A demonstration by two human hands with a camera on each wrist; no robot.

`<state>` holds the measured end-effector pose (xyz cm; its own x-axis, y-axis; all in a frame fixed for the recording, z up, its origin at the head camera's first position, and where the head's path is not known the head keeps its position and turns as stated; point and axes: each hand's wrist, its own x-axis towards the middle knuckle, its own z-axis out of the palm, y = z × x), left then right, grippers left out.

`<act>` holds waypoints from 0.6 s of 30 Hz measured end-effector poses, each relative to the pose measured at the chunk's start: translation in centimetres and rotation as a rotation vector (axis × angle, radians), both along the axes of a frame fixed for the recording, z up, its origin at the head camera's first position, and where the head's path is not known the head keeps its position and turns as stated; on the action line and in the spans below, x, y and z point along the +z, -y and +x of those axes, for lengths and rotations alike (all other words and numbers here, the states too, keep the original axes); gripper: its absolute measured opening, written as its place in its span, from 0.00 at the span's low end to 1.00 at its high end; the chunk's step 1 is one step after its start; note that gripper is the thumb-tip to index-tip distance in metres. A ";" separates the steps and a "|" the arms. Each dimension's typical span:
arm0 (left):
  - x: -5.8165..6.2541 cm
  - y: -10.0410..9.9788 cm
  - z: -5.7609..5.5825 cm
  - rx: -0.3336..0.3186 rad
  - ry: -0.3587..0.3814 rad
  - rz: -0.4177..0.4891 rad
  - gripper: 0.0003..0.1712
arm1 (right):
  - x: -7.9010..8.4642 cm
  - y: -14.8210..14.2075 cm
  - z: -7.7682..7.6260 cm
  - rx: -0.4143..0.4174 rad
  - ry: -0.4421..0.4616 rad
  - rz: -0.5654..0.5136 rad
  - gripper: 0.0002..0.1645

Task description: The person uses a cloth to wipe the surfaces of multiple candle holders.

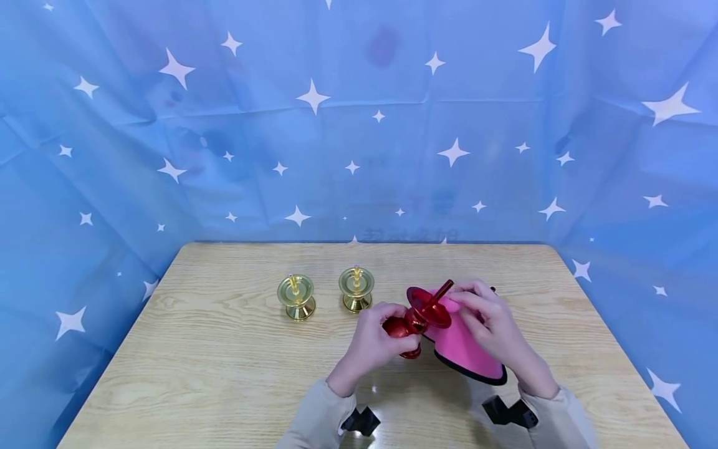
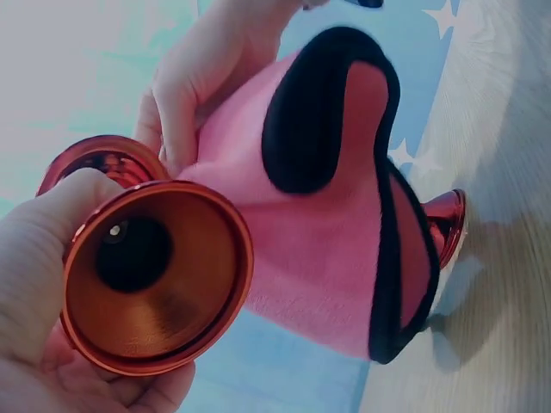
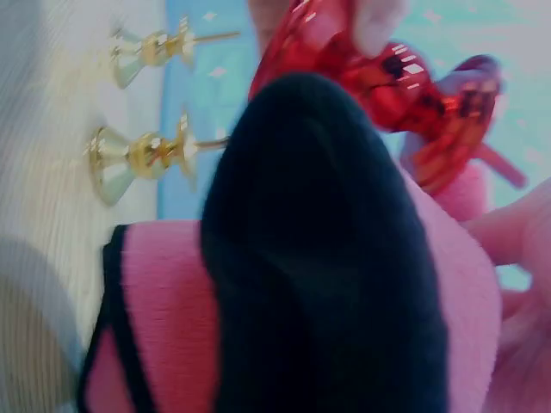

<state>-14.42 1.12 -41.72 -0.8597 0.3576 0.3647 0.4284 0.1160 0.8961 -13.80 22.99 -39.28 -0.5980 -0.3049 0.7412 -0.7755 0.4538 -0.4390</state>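
Observation:
A shiny red candle holder, with a flared base, a dish and a thin red stem, lies tilted in my left hand, whose fingers and thumb grip it around its body. In the left wrist view its hollow base faces the camera. My right hand pinches a pink cloth with black edging, close to the dish. The cloth hangs down below both hands, and a black-trimmed part of it covers much of the right wrist view. Some of the right fingertips are hidden by the cloth.
Two gold candle holders stand upright on the wooden table, left of my hands. Behind the cloth, another red base stands on the table. A blue curtain with white stars surrounds the table.

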 end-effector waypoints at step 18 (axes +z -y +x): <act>0.2 -1.0 -0.3 0.058 -0.006 0.084 0.13 | 0.0 2.6 2.5 0.116 1.086 -0.973 0.18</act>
<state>-14.67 2.09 -41.54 -0.8758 0.2747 0.3967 0.4287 0.0652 0.9011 -11.32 20.39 -39.33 -0.9928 -0.0423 -0.1120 0.1195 -0.3980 -0.9096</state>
